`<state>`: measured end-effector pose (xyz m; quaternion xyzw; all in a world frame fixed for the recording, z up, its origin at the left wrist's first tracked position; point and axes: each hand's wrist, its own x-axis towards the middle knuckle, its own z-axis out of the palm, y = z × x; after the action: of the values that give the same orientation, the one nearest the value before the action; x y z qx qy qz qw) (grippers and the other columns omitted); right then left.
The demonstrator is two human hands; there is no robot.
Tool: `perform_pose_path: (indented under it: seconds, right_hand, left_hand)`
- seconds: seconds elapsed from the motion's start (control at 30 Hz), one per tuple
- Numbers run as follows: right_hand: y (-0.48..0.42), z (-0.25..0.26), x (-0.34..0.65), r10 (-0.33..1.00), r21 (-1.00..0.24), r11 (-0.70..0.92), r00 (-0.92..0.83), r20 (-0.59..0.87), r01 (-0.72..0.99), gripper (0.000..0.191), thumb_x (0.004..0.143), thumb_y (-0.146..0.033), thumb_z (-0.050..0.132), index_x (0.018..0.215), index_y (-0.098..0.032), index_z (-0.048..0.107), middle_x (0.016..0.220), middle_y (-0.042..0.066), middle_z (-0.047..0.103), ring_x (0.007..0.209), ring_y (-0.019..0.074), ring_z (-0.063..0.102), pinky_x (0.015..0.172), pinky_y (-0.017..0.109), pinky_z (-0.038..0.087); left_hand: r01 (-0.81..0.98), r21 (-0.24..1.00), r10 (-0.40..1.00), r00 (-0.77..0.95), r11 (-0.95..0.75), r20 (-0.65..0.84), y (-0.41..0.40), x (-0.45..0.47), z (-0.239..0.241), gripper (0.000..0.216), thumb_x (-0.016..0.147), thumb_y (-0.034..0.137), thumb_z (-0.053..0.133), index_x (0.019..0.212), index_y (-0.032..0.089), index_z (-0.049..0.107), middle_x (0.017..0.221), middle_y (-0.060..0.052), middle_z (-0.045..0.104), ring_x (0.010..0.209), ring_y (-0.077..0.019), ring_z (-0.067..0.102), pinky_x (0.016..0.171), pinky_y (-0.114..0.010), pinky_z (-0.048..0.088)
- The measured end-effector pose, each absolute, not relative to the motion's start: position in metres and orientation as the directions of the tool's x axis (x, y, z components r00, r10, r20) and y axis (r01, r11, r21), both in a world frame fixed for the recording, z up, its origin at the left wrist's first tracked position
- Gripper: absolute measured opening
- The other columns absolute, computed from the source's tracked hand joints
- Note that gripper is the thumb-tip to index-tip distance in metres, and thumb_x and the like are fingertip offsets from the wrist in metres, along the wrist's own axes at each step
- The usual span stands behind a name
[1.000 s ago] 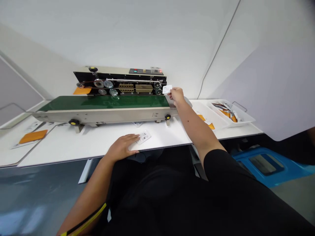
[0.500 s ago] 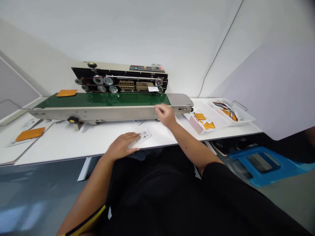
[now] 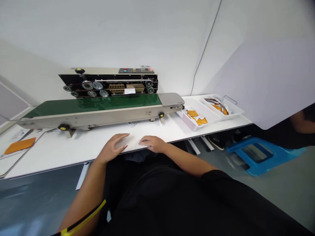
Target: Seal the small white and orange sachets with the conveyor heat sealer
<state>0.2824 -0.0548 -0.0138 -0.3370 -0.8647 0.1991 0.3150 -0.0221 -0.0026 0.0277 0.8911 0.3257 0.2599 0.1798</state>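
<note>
left hand [image 3: 111, 148] flat on white counter [image 3: 73, 150], fingers spread, holding nothing; right hand [image 3: 152, 143] just beside it, fingers loosely together, empty, on counter edge. farther: small white packet [image 3: 129, 91] between belts of black-and-beige band sealer [image 3: 108, 77], above green conveyor belt [image 3: 93, 105]; orange sachets [image 3: 197, 118] in white plastic tray [image 3: 184, 118] at right.

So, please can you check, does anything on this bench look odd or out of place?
One thing stands out: a small white packet stands upright between the rollers and belts of the black-and-grey band sealer, above the green conveyor belt, rather than lying flat on the belt. It looks held there, not resting loose.
</note>
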Motion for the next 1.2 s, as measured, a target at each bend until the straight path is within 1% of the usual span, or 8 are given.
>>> perform_pose_path:
  seconds: [0.17, 0.3, 0.4, 0.57, 0.67, 0.8, 1.03, 1.2]
  right_hand:
    - [-0.046, -0.017, 0.297, 0.913, -0.912, 0.407, 0.016, 0.408, 0.042, 0.041, 0.097, -0.056, 0.060, 0.118, -0.023, 0.070, 0.101, 0.007, 0.069, 0.095, 0.0217, 0.068, 0.089, 0.040, 0.059]
    - [-0.034, -0.011, 0.302, 0.937, -0.902, 0.299, 0.274, 0.216, -0.312, 0.045, 0.080, -0.053, 0.079, 0.109, -0.023, 0.064, 0.079, -0.002, 0.065, 0.065, 0.0121, 0.058, 0.065, 0.025, 0.053]
    - [-0.039, -0.004, 0.300, 0.953, -0.869, 0.257, 0.262, 0.155, -0.422, 0.041, 0.071, -0.045, 0.087, 0.097, -0.022, 0.065, 0.076, -0.002, 0.067, 0.055, 0.0083, 0.050, 0.053, 0.022, 0.045]
    - [-0.043, 0.039, 0.319, 0.924, -0.922, 0.370, 0.147, 0.352, -0.115, 0.029, 0.077, -0.047, 0.084, 0.091, -0.022, 0.079, 0.086, 0.004, 0.078, 0.076, 0.0184, 0.072, 0.071, 0.032, 0.061]
    - [-0.016, 0.089, 0.355, 0.774, -0.793, 0.543, 0.202, 0.601, 0.277, 0.021, 0.088, -0.039, 0.075, 0.104, -0.028, 0.083, 0.115, 0.002, 0.080, 0.113, 0.0224, 0.074, 0.104, 0.039, 0.059]
    - [0.048, 0.142, 0.402, 0.637, -0.587, 0.407, 0.244, 0.731, 0.700, 0.025, 0.093, -0.023, 0.063, 0.107, -0.025, 0.083, 0.119, 0.002, 0.079, 0.122, 0.0234, 0.070, 0.119, 0.046, 0.049]
    - [0.118, 0.154, 0.399, 0.758, -0.372, 0.288, 0.027, 0.652, 0.882, 0.027, 0.091, -0.008, 0.060, 0.102, -0.019, 0.082, 0.120, 0.007, 0.078, 0.123, 0.0281, 0.068, 0.116, 0.047, 0.047]
    - [0.132, 0.155, 0.380, 0.819, -0.328, 0.266, -0.033, 0.573, 0.907, 0.023, 0.090, -0.009, 0.062, 0.102, -0.016, 0.081, 0.120, 0.011, 0.076, 0.119, 0.0305, 0.068, 0.112, 0.047, 0.048]
  left_hand:
    - [0.478, 0.480, 0.664, 0.648, -0.736, 0.373, 0.000, -0.023, 0.024, 0.058, 0.098, 0.065, 0.056, 0.140, 0.026, 0.067, 0.144, -0.011, 0.068, 0.136, -0.0339, 0.059, 0.120, -0.052, 0.043]
    - [0.467, 0.488, 0.660, 0.650, -0.738, 0.376, -0.002, -0.021, 0.026, 0.057, 0.098, 0.065, 0.056, 0.136, 0.026, 0.069, 0.142, -0.011, 0.069, 0.133, -0.0331, 0.061, 0.119, -0.052, 0.044]
    - [0.462, 0.490, 0.658, 0.650, -0.739, 0.380, -0.002, -0.020, 0.027, 0.057, 0.098, 0.066, 0.056, 0.134, 0.025, 0.071, 0.141, -0.011, 0.070, 0.133, -0.0333, 0.061, 0.119, -0.052, 0.044]
    - [0.456, 0.482, 0.647, 0.662, -0.748, 0.378, -0.004, -0.020, 0.027, 0.054, 0.098, 0.063, 0.057, 0.133, 0.025, 0.071, 0.140, -0.011, 0.071, 0.132, -0.0326, 0.062, 0.118, -0.053, 0.046]
    - [0.461, 0.482, 0.651, 0.661, -0.745, 0.375, -0.005, -0.020, 0.027, 0.052, 0.098, 0.061, 0.057, 0.133, 0.025, 0.072, 0.140, -0.011, 0.071, 0.131, -0.0324, 0.062, 0.118, -0.053, 0.046]
    - [0.451, 0.480, 0.644, 0.655, -0.752, 0.394, -0.005, -0.019, 0.027, 0.049, 0.098, 0.059, 0.061, 0.131, 0.025, 0.072, 0.138, -0.011, 0.072, 0.130, -0.0328, 0.063, 0.117, -0.053, 0.047]
    - [0.428, 0.474, 0.624, 0.666, -0.769, 0.409, -0.005, -0.019, 0.027, 0.045, 0.098, 0.055, 0.063, 0.128, 0.024, 0.074, 0.135, -0.011, 0.073, 0.128, -0.0321, 0.065, 0.115, -0.053, 0.049]
    - [0.424, 0.467, 0.616, 0.670, -0.776, 0.415, -0.006, -0.018, 0.027, 0.044, 0.097, 0.054, 0.063, 0.128, 0.024, 0.074, 0.134, -0.011, 0.074, 0.127, -0.0326, 0.065, 0.114, -0.054, 0.049]
